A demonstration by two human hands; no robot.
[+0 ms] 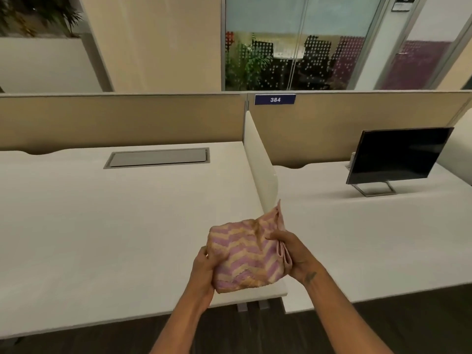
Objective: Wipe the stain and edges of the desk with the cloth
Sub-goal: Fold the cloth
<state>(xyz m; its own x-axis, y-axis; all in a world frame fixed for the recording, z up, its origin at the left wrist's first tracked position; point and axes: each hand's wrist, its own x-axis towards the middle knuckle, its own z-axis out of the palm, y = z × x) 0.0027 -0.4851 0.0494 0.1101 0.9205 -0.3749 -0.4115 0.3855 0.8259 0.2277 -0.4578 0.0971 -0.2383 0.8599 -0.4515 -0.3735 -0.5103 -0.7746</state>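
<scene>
- A folded cloth (246, 256), striped in pink and tan zigzags, is held by both hands above the near right corner of the white tabletop (102, 226).
- The left hand (204, 269) grips the cloth's left side, fingers curled under it and thumb on top.
- The right hand (293, 254) pinches the cloth's right side, where the folded layers stack; its fingertips press on the top face.
- One corner of the cloth sticks up toward the divider (260, 162), a pale rounded panel that stands just beyond the cloth on the tabletop's right edge.
- Whether the cloth's underside touches the tabletop cannot be told.
- Far beyond the cloth and to its left, a grey cable hatch (157, 158) is set flush in the tabletop near the beige partition (115, 118).
- Right of the divider lies a second desk; on it, well apart from the cloth, a dark monitor (398, 154) stands on a metal frame foot.
- Above the divider, a blue label (275, 99) on the partition reads 384.
- No stain is clear on the tabletop around the cloth.
</scene>
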